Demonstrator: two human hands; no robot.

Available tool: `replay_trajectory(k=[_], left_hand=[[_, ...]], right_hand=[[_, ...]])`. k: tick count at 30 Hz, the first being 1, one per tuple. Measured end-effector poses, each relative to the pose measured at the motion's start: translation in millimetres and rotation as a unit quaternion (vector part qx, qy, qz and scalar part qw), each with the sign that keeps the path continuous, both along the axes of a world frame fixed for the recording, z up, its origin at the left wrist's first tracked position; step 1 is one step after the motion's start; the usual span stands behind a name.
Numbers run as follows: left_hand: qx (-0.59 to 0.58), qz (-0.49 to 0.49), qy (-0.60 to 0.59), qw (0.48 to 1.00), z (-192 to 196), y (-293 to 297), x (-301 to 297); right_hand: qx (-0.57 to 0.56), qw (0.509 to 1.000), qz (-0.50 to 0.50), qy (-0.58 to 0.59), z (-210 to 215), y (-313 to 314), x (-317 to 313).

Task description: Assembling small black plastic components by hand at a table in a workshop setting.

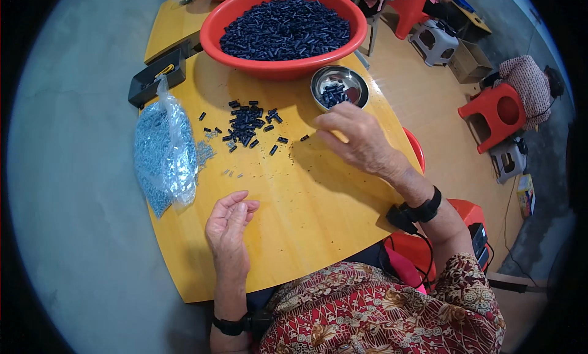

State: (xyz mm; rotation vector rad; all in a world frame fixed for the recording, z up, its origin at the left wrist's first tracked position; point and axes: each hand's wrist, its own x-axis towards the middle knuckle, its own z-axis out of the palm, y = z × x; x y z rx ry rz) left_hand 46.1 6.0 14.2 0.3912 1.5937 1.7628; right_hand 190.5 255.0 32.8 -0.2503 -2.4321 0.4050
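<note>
My right hand [357, 138] hovers over the yellow table [306, 201], just below a small steel bowl [340, 86] that holds a few dark plastic parts; its fingers are curled, and I cannot see anything in them. My left hand [228, 225] rests palm up near the table's front left, fingers loosely bent with the tips together, perhaps on a tiny piece. A small pile of dark blue plastic parts [247, 124] lies between the hands and the big red basin [283, 29] full of the same parts.
A clear bag of small pale blue-grey pieces [164, 152] lies at the table's left edge, a few spilled beside it. A black tray [153, 78] sits at the far left corner. Red stools [497, 112], boxes and another seated person are at the right.
</note>
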Motion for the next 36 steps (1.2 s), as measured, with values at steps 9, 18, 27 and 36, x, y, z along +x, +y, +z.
replay_trajectory(k=[9,18,27,36], left_hand=[[-0.003,0.016,-0.003,1.0,0,-7,-8],[0.009,0.029,0.03,0.999,-1,-11,-13],[0.005,0.009,-0.004,1.0,4,-4,-11],[0.071,-0.055,-0.074,0.993,3,15,-4]], right_hand=[[0.027,0.997,0.045,-0.059,1,-19,-42],[0.039,0.988,0.023,-0.145,-23,-18,-59],[0.003,0.993,0.078,-0.085,-15,-39,-62],[-0.036,0.976,0.213,-0.016,9,-87,-49]])
